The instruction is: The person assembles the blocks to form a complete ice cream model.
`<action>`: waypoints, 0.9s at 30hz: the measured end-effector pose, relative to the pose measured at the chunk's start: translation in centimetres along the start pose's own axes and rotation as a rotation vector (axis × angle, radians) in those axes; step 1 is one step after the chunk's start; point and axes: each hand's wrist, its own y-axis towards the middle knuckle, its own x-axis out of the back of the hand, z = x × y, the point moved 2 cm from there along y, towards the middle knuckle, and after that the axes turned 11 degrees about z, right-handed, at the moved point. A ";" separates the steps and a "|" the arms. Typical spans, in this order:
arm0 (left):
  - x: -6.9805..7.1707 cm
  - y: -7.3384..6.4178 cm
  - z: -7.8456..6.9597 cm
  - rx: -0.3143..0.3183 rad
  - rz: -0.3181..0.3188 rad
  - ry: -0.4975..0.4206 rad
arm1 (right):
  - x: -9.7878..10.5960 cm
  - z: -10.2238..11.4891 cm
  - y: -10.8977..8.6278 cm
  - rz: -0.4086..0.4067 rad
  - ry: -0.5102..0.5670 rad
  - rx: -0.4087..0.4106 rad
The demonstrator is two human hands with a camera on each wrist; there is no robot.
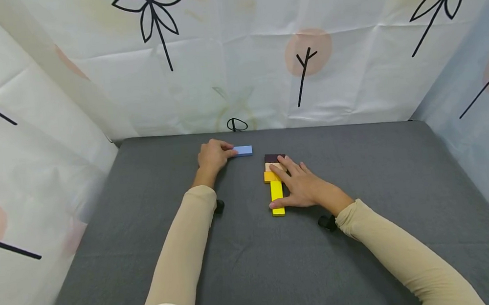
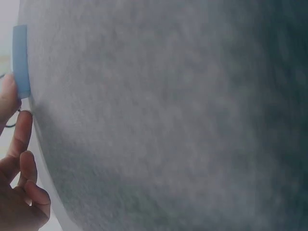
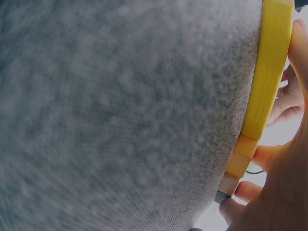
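The blue block [image 1: 243, 150] lies near the tabletop's far edge, your left hand [image 1: 212, 156] fingers pinching its end. Slide it gently while your right hand [image 1: 302, 186], fingers spread flat, steadies the block row [image 1: 276, 188].

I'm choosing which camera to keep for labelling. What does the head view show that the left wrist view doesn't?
Only the head view shows the right hand resting flat on a row of blocks: a yellow block, an orange block, a tan one and a dark block. It also shows both sleeves and the patterned walls. Only the left wrist view shows, close up, the fingers curled beside the blue block's end. Both show the left hand touching the blue block on the grey mat.
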 end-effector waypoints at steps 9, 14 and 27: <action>-1.1 0.1 -1.5 0.004 0.007 0.021 | 0.1 -0.1 0.0 0.003 0.000 -0.004; -1.6 -0.1 -2.3 0.000 0.001 0.016 | 0.1 -0.1 0.0 0.003 0.000 -0.003; -2.2 -0.5 -3.3 -0.057 -0.002 0.026 | 0.2 0.1 -0.1 -0.022 -0.007 0.011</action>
